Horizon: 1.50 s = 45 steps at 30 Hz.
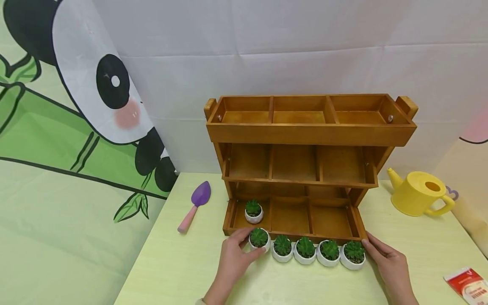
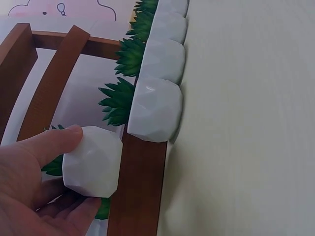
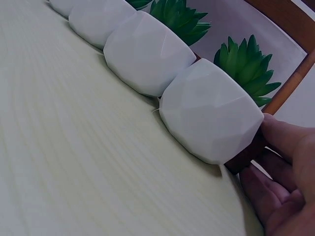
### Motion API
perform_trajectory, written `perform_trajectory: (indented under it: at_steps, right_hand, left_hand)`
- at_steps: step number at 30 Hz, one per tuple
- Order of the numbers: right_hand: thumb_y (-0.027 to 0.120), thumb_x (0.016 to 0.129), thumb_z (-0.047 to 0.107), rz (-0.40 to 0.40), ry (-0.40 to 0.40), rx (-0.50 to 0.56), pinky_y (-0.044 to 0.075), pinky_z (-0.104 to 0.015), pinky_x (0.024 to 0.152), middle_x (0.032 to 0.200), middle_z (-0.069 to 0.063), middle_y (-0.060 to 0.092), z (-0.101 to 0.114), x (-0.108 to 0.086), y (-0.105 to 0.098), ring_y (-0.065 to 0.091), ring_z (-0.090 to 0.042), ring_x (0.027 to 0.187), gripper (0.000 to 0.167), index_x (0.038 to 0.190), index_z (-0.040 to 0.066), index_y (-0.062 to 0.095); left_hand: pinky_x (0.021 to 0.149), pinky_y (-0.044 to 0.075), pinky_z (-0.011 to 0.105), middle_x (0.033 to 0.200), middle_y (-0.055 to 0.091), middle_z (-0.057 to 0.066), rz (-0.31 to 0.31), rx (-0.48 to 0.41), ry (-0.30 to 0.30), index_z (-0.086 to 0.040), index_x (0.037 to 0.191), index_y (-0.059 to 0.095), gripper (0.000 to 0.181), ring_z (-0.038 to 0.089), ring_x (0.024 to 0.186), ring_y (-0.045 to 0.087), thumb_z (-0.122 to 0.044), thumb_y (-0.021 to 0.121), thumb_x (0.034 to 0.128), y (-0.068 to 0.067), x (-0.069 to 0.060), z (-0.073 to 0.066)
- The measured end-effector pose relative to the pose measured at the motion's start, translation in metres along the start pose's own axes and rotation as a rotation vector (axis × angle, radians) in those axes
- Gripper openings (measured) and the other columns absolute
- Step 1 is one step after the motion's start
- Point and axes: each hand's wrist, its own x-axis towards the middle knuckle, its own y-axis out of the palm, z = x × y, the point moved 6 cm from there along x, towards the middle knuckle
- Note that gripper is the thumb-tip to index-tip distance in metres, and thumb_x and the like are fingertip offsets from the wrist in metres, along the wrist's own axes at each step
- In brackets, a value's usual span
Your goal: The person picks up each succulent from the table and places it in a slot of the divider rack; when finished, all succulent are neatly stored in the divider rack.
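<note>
My left hand (image 1: 237,254) pinches a white faceted pot with a green succulent (image 1: 259,238) between thumb and fingers, at the front left edge of the wooden shelf (image 1: 310,134). In the left wrist view the held pot (image 2: 93,161) is raised beside the shelf's front board. Several matching pots stand in a row along that board, the rightmost (image 1: 353,255) near my right hand (image 1: 390,264). Thumb and fingers of the right hand grip the shelf's front right corner, close to the end pot (image 3: 209,113). Another potted succulent (image 1: 253,212) sits in the bottom tier's left compartment.
A purple trowel with a pink handle (image 1: 195,206) lies left of the shelf. To its right stands a yellow watering can (image 1: 419,194). A red and white packet (image 1: 469,284) lies at the table's right side. Behind the shelf hangs a pale cloth (image 1: 183,76).
</note>
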Motion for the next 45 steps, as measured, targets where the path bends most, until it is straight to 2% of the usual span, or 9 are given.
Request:
perform_trajectory:
  at_steps: [6,12,18,29,37,40,45]
  right_hand:
    - [0.074,0.095,0.048,0.003,0.011,-0.011,0.042,-0.002,0.085,0.127,0.019,0.066,0.000,-0.001,-0.001,0.050,0.021,0.111,0.060,0.142,0.013,0.065]
    - [0.075,0.096,0.044,0.007,0.012,0.043,0.045,-0.003,0.085,0.124,0.021,0.066,0.002,-0.001,0.000,0.051,0.022,0.108,0.060,0.142,0.008,0.064]
    - [0.076,0.096,0.044,0.007,0.014,0.062,0.046,-0.004,0.085,0.123,0.022,0.067,0.004,-0.001,0.001,0.052,0.022,0.107,0.061,0.142,0.007,0.063]
    - [0.075,0.096,0.043,0.006,0.003,0.069,0.045,-0.004,0.086,0.122,0.023,0.067,0.004,-0.001,0.002,0.052,0.021,0.108,0.060,0.142,0.006,0.063]
    - [0.076,0.095,0.044,0.002,0.013,0.058,0.044,-0.003,0.086,0.122,0.023,0.068,-0.001,0.001,0.001,0.052,0.021,0.109,0.060,0.142,0.007,0.064]
    - [0.076,0.095,0.044,0.003,0.018,0.068,0.044,-0.003,0.086,0.121,0.023,0.068,-0.002,0.001,0.001,0.052,0.021,0.109,0.061,0.142,0.007,0.064]
    - [0.076,0.095,0.044,0.001,0.015,0.073,0.044,-0.003,0.086,0.121,0.023,0.068,-0.002,0.001,0.001,0.052,0.021,0.110,0.060,0.142,0.007,0.064]
  left_hand:
    - [0.101,0.053,0.036,0.132,0.067,0.016,0.021,-0.010,0.006,0.002,0.130,0.070,0.061,0.031,0.122,0.065,-0.011,0.094,0.0755,0.001,0.008,-0.009]
    - [0.096,0.056,0.031,0.134,0.065,0.017,0.050,-0.040,0.019,0.001,0.133,0.069,0.061,0.030,0.121,0.066,-0.012,0.093,0.0788,0.004,0.022,-0.018]
    - [0.095,0.056,0.029,0.139,0.062,0.017,0.079,-0.039,-0.007,-0.002,0.136,0.068,0.062,0.029,0.124,0.065,-0.019,0.092,0.0820,0.011,0.038,-0.023]
    - [0.096,0.056,0.033,0.137,0.064,0.015,0.123,-0.009,-0.028,-0.004,0.136,0.068,0.059,0.031,0.124,0.064,-0.021,0.090,0.0844,0.036,0.064,-0.024]
    - [0.096,0.056,0.034,0.135,0.065,0.013,0.140,0.037,-0.039,-0.004,0.134,0.070,0.056,0.029,0.123,0.065,-0.021,0.090,0.0842,0.056,0.077,-0.027]
    - [0.094,0.058,0.033,0.132,0.067,0.012,0.136,0.067,-0.040,-0.004,0.132,0.071,0.056,0.027,0.119,0.067,-0.020,0.091,0.0831,0.062,0.081,-0.027]
    - [0.086,0.060,0.030,0.126,0.070,0.010,0.137,0.137,-0.006,-0.003,0.129,0.073,0.054,0.019,0.105,0.070,-0.021,0.092,0.0813,0.072,0.088,-0.024]
